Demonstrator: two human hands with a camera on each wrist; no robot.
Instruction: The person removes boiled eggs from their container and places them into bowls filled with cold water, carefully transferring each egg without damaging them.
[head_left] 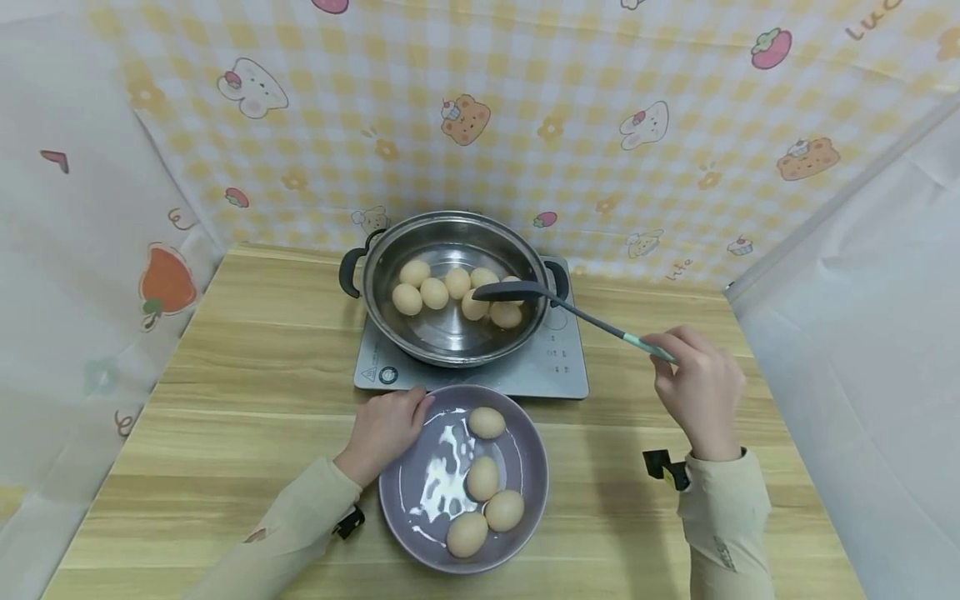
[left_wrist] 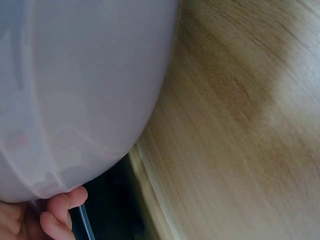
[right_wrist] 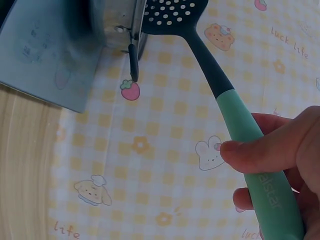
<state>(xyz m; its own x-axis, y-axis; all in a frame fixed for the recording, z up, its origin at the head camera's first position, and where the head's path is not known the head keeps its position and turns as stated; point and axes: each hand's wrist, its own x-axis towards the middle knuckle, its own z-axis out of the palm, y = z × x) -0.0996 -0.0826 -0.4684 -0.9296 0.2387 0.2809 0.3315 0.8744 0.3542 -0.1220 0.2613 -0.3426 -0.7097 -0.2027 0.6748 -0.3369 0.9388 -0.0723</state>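
Observation:
My right hand [head_left: 701, 387] grips the mint-green handle of a slotted skimmer [right_wrist: 250, 145]. Its dark, perforated head hangs over the right side of a steel pot [head_left: 453, 333], overlapping some of the eggs in the head view. Several light-brown eggs [head_left: 407, 299] lie inside the pot, mostly across its middle. Nearer the body, a purple plate [head_left: 411, 471] carries several more eggs [head_left: 482, 478] along its right half. My left hand [head_left: 386, 429] holds this plate at its upper left rim, fingers [left_wrist: 59, 212] curled at the edge in the left wrist view.
Beneath the pot is a flat grey induction cooker [head_left: 551, 379], right behind the plate. Black side handles [head_left: 350, 273] stick out from the pot. A checked cloth [head_left: 525, 125] hangs behind the wooden table [head_left: 262, 350], and white sheets flank both sides.

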